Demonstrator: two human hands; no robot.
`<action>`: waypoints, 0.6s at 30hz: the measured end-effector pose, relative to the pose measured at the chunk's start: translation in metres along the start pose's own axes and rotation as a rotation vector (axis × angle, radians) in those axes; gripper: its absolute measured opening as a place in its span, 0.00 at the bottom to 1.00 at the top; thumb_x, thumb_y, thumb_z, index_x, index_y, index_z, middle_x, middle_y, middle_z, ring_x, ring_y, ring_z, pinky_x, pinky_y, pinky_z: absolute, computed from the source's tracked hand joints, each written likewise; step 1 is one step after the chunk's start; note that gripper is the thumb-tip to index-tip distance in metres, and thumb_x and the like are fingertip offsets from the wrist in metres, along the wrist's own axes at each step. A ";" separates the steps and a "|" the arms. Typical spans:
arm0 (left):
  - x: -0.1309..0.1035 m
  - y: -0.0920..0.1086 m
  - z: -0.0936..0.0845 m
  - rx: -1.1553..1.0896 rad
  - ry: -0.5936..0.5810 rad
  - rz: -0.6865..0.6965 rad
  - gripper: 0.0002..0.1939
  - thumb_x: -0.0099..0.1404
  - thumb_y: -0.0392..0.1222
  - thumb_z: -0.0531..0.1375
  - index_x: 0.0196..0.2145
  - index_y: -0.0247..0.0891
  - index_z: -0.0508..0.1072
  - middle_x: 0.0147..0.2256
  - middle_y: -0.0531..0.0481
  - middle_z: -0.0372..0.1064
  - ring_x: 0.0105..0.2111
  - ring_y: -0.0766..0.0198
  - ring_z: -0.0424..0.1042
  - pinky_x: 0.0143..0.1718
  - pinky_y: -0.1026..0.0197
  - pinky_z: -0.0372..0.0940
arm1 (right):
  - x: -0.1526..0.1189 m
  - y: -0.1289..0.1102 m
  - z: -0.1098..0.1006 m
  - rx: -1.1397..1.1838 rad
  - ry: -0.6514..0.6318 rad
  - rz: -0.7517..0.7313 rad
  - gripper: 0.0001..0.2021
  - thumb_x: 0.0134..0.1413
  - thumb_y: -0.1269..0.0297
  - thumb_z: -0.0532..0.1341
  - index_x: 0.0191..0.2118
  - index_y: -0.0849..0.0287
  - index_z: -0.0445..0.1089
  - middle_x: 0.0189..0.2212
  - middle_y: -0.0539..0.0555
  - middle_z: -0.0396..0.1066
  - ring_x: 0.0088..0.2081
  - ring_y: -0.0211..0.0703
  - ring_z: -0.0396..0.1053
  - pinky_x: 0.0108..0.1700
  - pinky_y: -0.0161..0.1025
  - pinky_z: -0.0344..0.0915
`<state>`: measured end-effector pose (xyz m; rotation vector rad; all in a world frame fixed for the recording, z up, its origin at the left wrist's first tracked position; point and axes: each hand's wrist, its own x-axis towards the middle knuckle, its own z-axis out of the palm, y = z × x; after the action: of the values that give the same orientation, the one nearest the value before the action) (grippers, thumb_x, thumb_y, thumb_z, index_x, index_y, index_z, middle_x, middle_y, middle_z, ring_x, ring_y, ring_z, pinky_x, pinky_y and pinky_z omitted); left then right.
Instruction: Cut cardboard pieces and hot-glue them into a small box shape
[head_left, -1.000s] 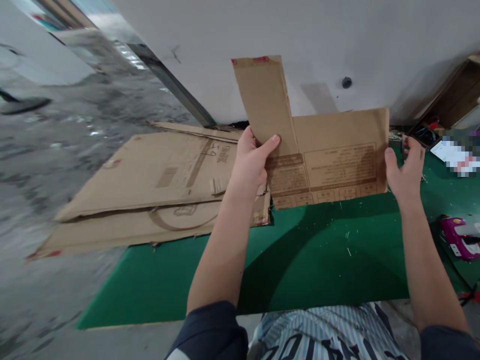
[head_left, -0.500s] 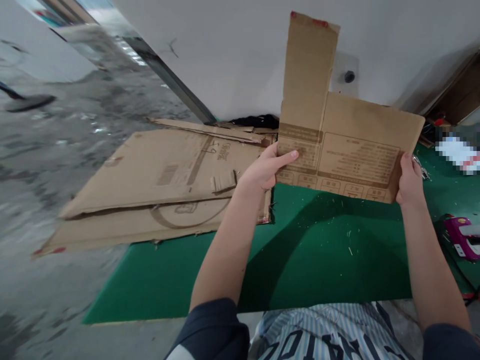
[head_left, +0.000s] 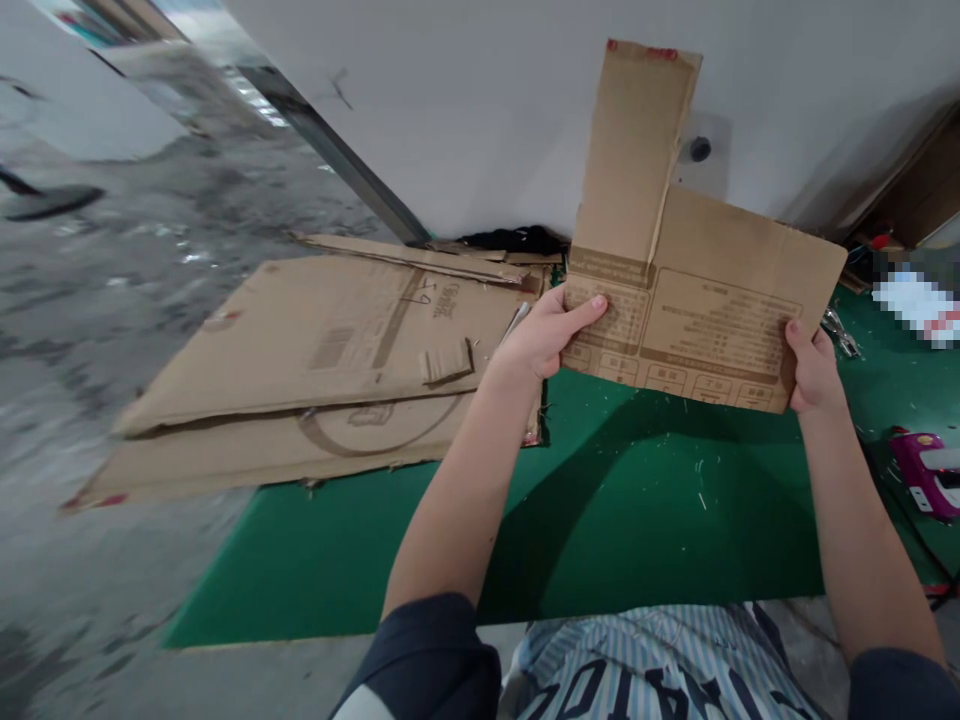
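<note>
A brown cardboard piece (head_left: 720, 290) with printed text and a tall flap sticking up at its left is held up above the green table (head_left: 645, 500). My left hand (head_left: 551, 325) grips its lower left edge, thumb on the printed face. At the right edge my right hand (head_left: 814, 365) holds it, also with the thumb in front. The fingers behind the cardboard are hidden. Large flattened cardboard sheets (head_left: 300, 350) lie to the left, partly behind my left forearm, with a small cardboard scrap (head_left: 447, 361) on top.
A magenta and white device (head_left: 926, 472) with a cable lies at the table's right side. Behind my right hand is a shiny metal object (head_left: 841, 333). A white wall (head_left: 480, 120) rises behind the table. Concrete floor (head_left: 225, 200) shows at left.
The cardboard piece has shifted slightly right and its flap leans a little more to the right. Both hands still hold it; my left hand has moved slightly right.
</note>
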<state>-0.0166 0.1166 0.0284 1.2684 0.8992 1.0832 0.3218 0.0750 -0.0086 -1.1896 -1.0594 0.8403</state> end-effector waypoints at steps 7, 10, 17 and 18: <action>-0.002 0.006 0.009 0.118 0.075 0.098 0.23 0.57 0.55 0.68 0.45 0.38 0.76 0.40 0.42 0.79 0.48 0.45 0.77 0.49 0.42 0.75 | 0.002 0.000 0.000 -0.011 0.040 -0.027 0.26 0.50 0.43 0.65 0.47 0.57 0.67 0.45 0.59 0.75 0.49 0.52 0.74 0.47 0.53 0.73; -0.005 0.014 0.002 0.110 0.061 0.141 0.24 0.53 0.54 0.71 0.43 0.38 0.77 0.40 0.43 0.80 0.48 0.47 0.77 0.49 0.47 0.75 | 0.004 -0.003 -0.007 -0.078 0.050 -0.108 0.26 0.48 0.44 0.67 0.47 0.57 0.69 0.48 0.60 0.74 0.51 0.52 0.72 0.52 0.54 0.70; -0.008 0.021 -0.005 0.042 0.145 0.319 0.25 0.54 0.54 0.71 0.47 0.42 0.75 0.49 0.44 0.76 0.55 0.46 0.72 0.57 0.44 0.70 | 0.011 -0.013 -0.016 -0.592 -0.038 -0.108 0.26 0.46 0.47 0.68 0.45 0.61 0.69 0.38 0.59 0.72 0.39 0.50 0.70 0.44 0.53 0.68; -0.007 0.020 -0.002 0.054 0.175 0.340 0.25 0.55 0.54 0.70 0.47 0.42 0.75 0.50 0.44 0.76 0.55 0.46 0.72 0.57 0.44 0.70 | 0.013 -0.015 -0.016 -0.674 0.047 -0.140 0.26 0.46 0.48 0.68 0.45 0.61 0.68 0.38 0.60 0.71 0.40 0.51 0.69 0.45 0.54 0.68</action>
<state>-0.0226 0.1100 0.0472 1.4205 0.8661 1.4638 0.3406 0.0792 0.0085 -1.6546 -1.4241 0.3398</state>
